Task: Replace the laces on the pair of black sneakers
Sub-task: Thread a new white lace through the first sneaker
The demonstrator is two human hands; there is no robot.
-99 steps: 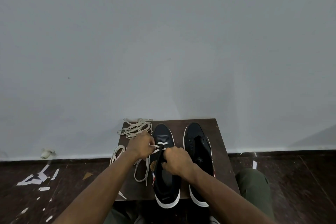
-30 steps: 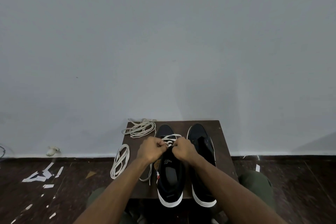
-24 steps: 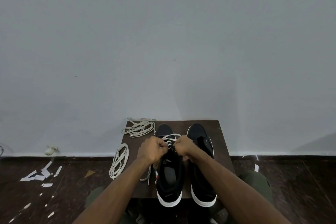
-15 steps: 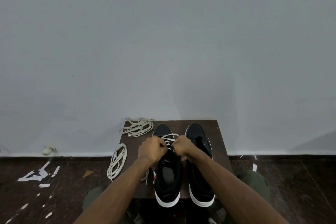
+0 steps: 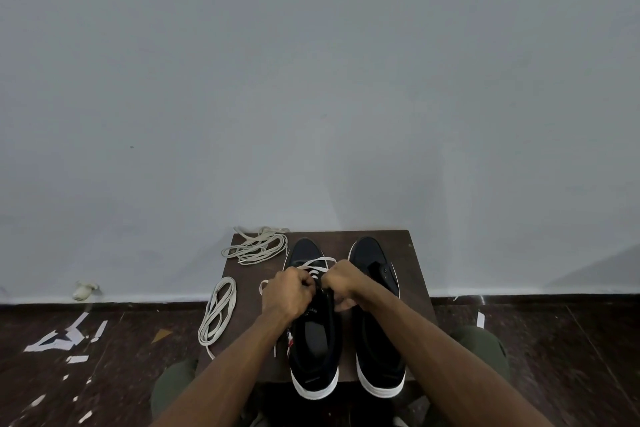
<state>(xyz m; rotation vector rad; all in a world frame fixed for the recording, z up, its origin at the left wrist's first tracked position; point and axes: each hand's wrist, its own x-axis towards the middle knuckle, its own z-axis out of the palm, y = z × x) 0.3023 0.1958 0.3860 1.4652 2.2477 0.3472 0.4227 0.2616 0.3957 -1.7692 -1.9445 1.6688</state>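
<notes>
Head view: your left hand and right hand pinch the white lace over the left sneaker, whose toe points to 12 o'clock; next eyelets lie toward 6.

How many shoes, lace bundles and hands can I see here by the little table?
Black sneakers: 2, left sneaker, right sneaker
Loose lace bundles: 2, far bundle, near bundle
Hands: 2, left hand, right hand
Total: 6

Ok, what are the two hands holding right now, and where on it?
Both the left hand and right hand pinch the white lace over the left sneaker, at its upper eyelets; exact grip points are hidden.
</notes>
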